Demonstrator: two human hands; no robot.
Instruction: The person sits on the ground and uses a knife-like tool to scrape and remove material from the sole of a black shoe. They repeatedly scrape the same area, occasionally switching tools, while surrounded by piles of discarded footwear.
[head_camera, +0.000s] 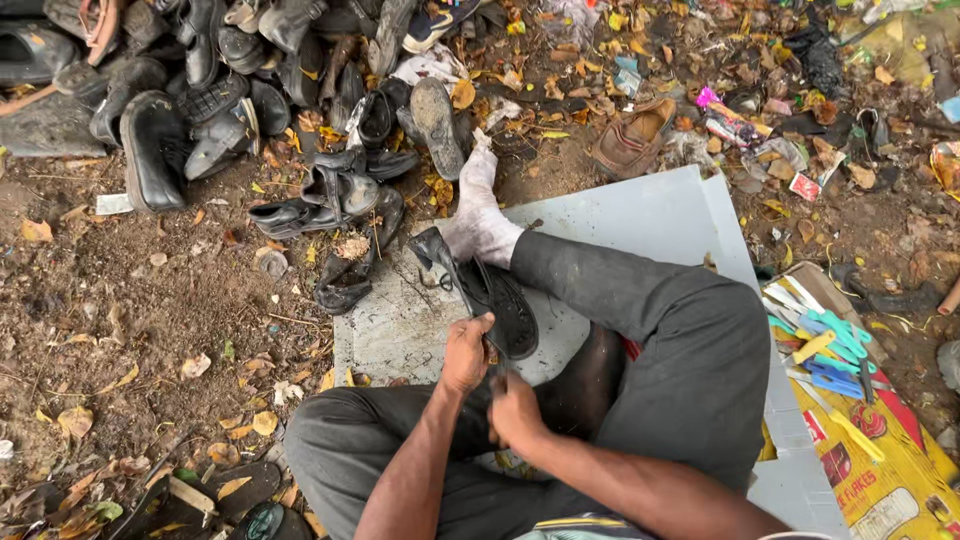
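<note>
While seated cross-legged on a pale grey board (640, 215) laid over bare dirt, working a black shoe (490, 290) held between both hands. Starting at 9 o'clock of frame: packed brown earth (120, 300) with dry leaves, no tools. At 11 o'clock: heap of worn black shoes and boots (200, 80), well apart from the hands; a few strays (330, 200) spill toward the board edge. Centre: left hand (466, 352) closed around the near end of the shoe, thumb side up, grip narrow. Right hand (515, 410) just below and to the right, fingers curled tight; whether gripping a small tool or only the shoe's edge, cannot tell, palm hidden. Shoe lies toward 12 o'clock from the hands, long axis running roughly 11 to 5 o'clock, sole side turned up, far end touching the sock-covered foot (478, 215) that pins it at 12 o'clock. Left hand nearer to the shoe body; right hand at its near tip. Key relation: shoe braced between foot ahead and hands behind, so any pull runs along that axis toward the lap. At 1 o'clock: single brown loafer (630, 140) on litter, apart. At 3 to 4 o'clock: tray of tools (830, 350), green and blue handles, resting on a yellow printed sack (890, 480), near the right knee. Outdoor ground, cluttered with scraps and leaves all round.
</note>
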